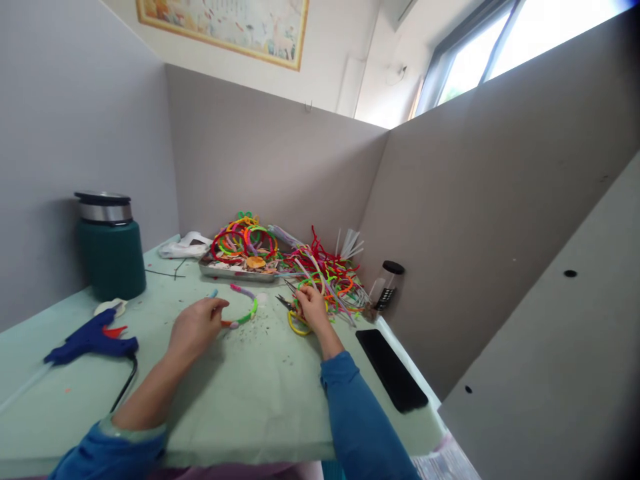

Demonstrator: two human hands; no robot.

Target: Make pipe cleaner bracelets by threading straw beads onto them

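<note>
My left hand (pixel 196 325) is closed, its thumb and fingertips pinching a pipe-cleaner ring (pixel 254 308) in purple, green, orange and other colours. The ring curves out to the right of the fingers, just above the table, and part of it is hidden behind them. A short blue end (pixel 213 293) shows above the fingertips. My right hand (pixel 313 308) is wrapped round a pair of scissors (pixel 286 303), whose dark blades point up and left, apart from the ring. Yellow loops (pixel 299 328) show under this hand; whether they are the scissors' handles I cannot tell.
A metal tray (pixel 235 273) bears several finished rings (pixel 245 240). Loose pipe cleaners (pixel 325 263) lie beside it. A green flask (pixel 111 257) and a blue glue gun (pixel 95 339) are left; a phone (pixel 391 370) and clear jar (pixel 387 287) are right. Grey partitions (pixel 270 147) enclose the table.
</note>
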